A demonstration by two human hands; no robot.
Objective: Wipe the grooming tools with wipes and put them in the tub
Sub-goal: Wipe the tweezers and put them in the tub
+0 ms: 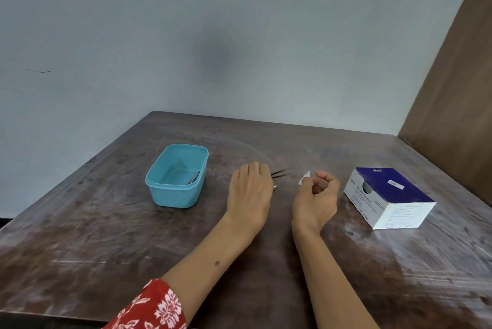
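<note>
At the bottom left of the frame a red sleeve with a white flower print [151,307] covers the upper part of the left forearm, and both bare forearms reach up over the dark, scuffed wooden desk [80,262] toward the middle of the picture.

The left hand [250,190] lies palm down at centre frame, its fingers [255,168] bent down over a dark, thin pair of tweezers [281,172]. The pointed tips stick out to the upper right past the fingertips, and a small glint of metal shows at the hand's right edge. Whether the fingers actually grip the tool or only rest on it cannot be told.

Just right of it, the right hand [316,195] is raised slightly, its fingers curled in, thumb and forefinger pinching a small white wipe [304,178] that points up and left toward the tweezer tips without touching them.

Right of centre stands a blue and white box of alcohol swabs [391,195], its top opening turned toward the hands.

Left of centre, a little farther back, sits the open turquoise tub [159,182], with one metal grooming tool [193,178] lying inside against its right wall.

Beyond the desk rises a pale grey wall [186,35], and a brown panel [458,83] fills the upper right.
</note>
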